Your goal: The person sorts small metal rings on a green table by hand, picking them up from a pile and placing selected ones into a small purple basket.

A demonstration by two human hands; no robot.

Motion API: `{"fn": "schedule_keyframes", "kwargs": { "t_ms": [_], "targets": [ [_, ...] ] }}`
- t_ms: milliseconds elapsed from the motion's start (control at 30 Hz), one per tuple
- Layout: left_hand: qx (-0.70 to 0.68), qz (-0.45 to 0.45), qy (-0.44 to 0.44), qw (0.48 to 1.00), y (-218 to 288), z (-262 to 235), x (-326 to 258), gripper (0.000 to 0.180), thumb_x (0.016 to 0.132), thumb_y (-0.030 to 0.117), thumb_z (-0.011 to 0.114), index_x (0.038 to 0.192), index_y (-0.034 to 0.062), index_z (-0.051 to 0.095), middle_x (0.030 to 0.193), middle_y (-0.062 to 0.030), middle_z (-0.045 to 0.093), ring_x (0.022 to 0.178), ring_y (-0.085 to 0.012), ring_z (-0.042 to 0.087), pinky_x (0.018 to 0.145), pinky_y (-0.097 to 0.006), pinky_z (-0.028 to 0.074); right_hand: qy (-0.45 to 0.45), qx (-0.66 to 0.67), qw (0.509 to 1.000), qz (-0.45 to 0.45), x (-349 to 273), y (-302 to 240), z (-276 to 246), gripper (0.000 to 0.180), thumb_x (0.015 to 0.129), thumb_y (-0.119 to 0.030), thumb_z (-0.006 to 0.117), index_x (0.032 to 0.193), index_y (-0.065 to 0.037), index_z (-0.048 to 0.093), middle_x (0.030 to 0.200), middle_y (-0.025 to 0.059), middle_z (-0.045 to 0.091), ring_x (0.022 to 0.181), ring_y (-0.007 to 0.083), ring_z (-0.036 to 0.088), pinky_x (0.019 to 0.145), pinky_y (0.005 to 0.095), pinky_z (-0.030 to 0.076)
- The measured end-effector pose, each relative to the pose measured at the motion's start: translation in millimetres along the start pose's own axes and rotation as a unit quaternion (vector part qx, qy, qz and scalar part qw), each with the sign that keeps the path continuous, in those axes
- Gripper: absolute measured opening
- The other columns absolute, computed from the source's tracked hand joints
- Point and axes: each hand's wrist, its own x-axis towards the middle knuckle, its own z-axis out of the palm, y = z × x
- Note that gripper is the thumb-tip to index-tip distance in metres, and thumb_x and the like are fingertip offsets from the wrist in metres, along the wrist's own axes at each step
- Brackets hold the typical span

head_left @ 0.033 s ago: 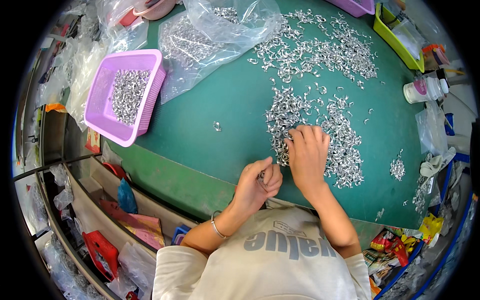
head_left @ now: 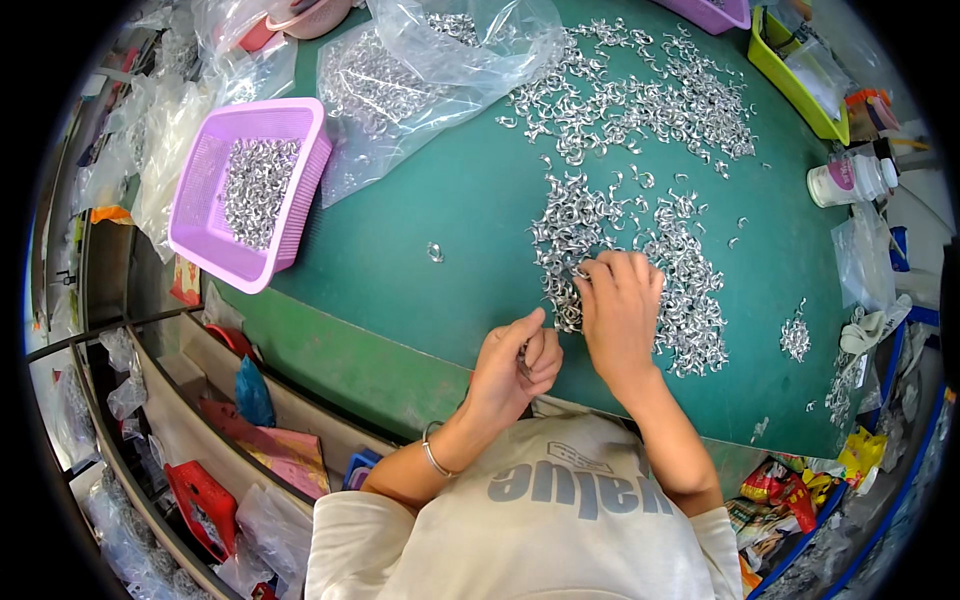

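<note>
My left hand (head_left: 506, 370) clamps metal pieces (head_left: 523, 353), presumably to keep them gathered; right hand (head_left: 618, 305) at pile (head_left: 566, 228), grip unclear to me.

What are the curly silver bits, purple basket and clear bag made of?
Curved silver pieces: probably metal, shiny with bright glints. Purple basket: likely plastic, satiny, evenly coloured, with rounded corners. Clear bag: seemingly glossy plastic film, wrinkled and transparent.

green worktable (head_left: 400, 290) | beige-edged shelving (head_left: 165, 405), left | blue-framed rack (head_left: 924, 316), right
</note>
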Motion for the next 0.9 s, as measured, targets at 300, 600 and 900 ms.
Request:
{"fn": "schedule_keyframes", "kwargs": {
  "t_ms": [300,600,900],
  "targets": [
    [0.062,-0.012,0.044,0.997,1.4,9.8,4.4,0.024,0.091,0.022,0.045,0.095,-0.0007,0.054,0.060,0.0012,0.038,0.049,-0.0043,0.032,0.038,-0.016,0.024,0.063,0.115,0.990,0.059,-11.6,24.9,-20.0,0.007,0.072,0.001,0.060,0.077,0.000,0.055,0.084,0.0098,0.055,0.077,0.0257,0.050,0.068,0.0348,0.039],
    [0.054,0.024,0.060,0.996,-0.6,9.5,0.0,0.019,0.090,0.015,0.045,0.098,-0.0008,0.053,0.059,0.0026,0.035,0.049,-0.0045,0.031,0.039,-0.017,0.024,-0.116,0.052,0.988,-0.090,-5.2,4.9,-15.8,0.038,0.071,-0.019,0.065,0.106,-0.008,0.054,0.111,0.0085,0.048,0.104,0.0263,0.043,0.084,0.0432,0.031],
    [0.043,0.038,0.086,0.995,2.8,8.7,-3.7,0.017,0.090,0.014,0.044,0.096,0.0008,0.053,0.054,0.0038,0.031,0.045,-0.0040,0.027,0.036,-0.017,0.021,-0.008,0.059,0.997,-0.044,-15.7,31.1,-22.3,0.012,0.070,-0.006,0.065,0.080,-0.004,0.058,0.093,0.0056,0.055,0.086,0.0220,0.049,0.075,0.0348,0.033]
  ]
}}
